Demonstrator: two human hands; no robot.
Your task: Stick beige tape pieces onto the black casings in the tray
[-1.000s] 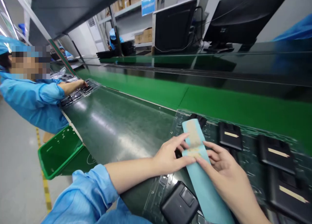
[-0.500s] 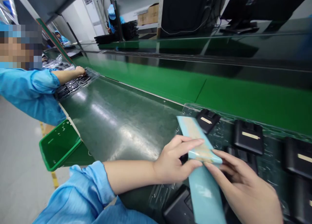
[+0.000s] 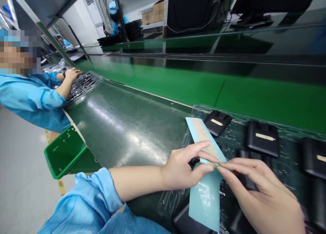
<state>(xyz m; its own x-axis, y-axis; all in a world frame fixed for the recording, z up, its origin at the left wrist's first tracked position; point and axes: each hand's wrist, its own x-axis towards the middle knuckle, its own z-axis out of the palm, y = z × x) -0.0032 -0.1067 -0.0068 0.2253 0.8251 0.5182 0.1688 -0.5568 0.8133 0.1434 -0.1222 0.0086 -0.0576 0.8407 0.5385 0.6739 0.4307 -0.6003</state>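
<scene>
A light blue sticker sheet [image 3: 205, 200] with beige stickers [image 3: 201, 130] on its upper part is bent over between my hands. My left hand [image 3: 184, 164] grips it at the bend, fingers on top and thumb below. My right hand [image 3: 257, 186] is closed in a pinch at the bend, on the end of a beige sticker; the exact contact is partly hidden by the fingertips. Beyond the sheet lies a black plastic device [image 3: 217, 122] with a beige strip on it. Another black device [image 3: 263, 138] with such a strip is beyond my right hand.
The black devices sit in a clear plastic tray [image 3: 235, 125] on the dark green table [image 3: 142, 125]. Farther right are more devices [image 3: 315, 157]. A green bin [image 3: 63, 156] stands by the left table edge. A co-worker [image 3: 30, 91] in blue reaches over a tray of black parts.
The sheet's bend has narrowed and its lower end has swung left. My right fingertips have moved slightly left and pinch closer to my left hand. The co-worker's hand has drawn back left.
</scene>
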